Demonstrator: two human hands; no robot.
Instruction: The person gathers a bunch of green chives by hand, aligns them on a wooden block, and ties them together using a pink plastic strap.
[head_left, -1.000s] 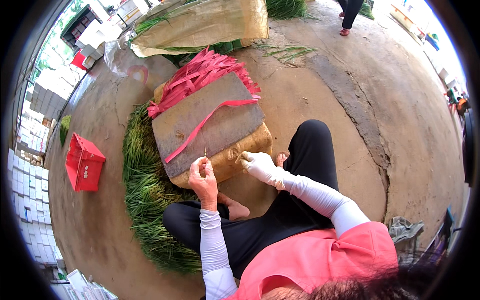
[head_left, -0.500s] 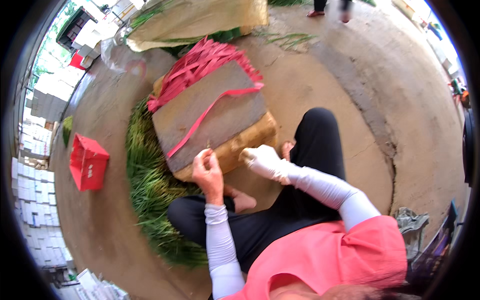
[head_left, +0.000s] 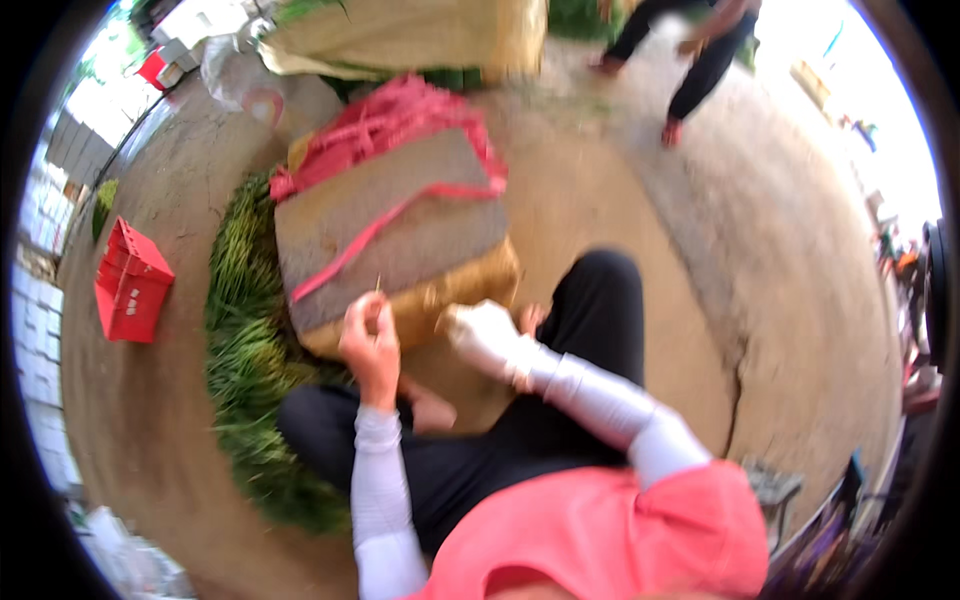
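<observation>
A low block (head_left: pixel 400 225) with a flat grey top and tan sides stands in front of my crossed legs. One red strip (head_left: pixel 372 240) lies loose across its top, and a heap of red strips (head_left: pixel 385 125) covers its far edge. At its near left corner my bare left hand (head_left: pixel 370 345) is pinched, with a thin sliver showing above the fingertips, too blurred to name. To its right, beside the block's near side, my right hand (head_left: pixel 485 338) in a whitish glove is closed; its fingertips are hidden and blurred. The two hands are apart.
Bundles of long green grass-like stalks (head_left: pixel 250 370) lie along the block's left side. Further left stands a red plastic basket (head_left: pixel 140 285). A tan sheet (head_left: pixel 400 38) over greenery lies beyond the block. A person (head_left: pixel 690 80) is on the floor at the far right.
The view has shifted, so the block and basket sit further left in it. The other person has come further into view. Both my hands keep nearly the same pose.
</observation>
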